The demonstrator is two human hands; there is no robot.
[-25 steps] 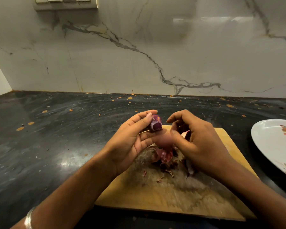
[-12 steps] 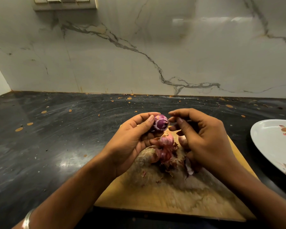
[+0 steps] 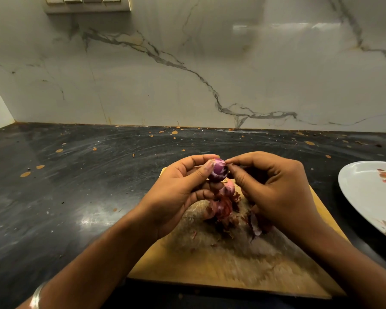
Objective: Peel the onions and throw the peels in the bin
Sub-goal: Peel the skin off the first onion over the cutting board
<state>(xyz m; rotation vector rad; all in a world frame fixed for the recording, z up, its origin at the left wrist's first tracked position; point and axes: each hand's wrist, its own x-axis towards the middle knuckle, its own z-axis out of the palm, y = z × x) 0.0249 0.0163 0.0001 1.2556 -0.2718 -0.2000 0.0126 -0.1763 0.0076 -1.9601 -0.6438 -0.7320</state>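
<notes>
Fingertips (image 3: 206,169) of the left hand (image 3: 176,197) are curled round a small purple onion (image 3: 219,173), which is held up above the far end of the cutting board (image 3: 221,264); the right hand (image 3: 276,192) is brought against the onion's right side, its thumb and forefinger pinched at the skin there.

A dark stone counter (image 3: 76,186) is seen beneath the cutting board, speckled with orange spots, and a marbled wall (image 3: 210,63) rises behind the board's far edge. The board itself is laid on the counter at an angle, its worn wooden face stained in the middle. A white plate (image 3: 370,197) with a red pattern is set on the counter to the right of the board, apart from it.

On the board, directly below the held onion, a second, paler onion (image 3: 228,188) is seen, partly hidden by the left fingers. Just nearer on the board a heap of reddish peels (image 3: 223,210) is piled, with a few flakes scattered round it. A metal bangle (image 3: 36,296) is worn on the left wrist, near the board's near-left corner.
</notes>
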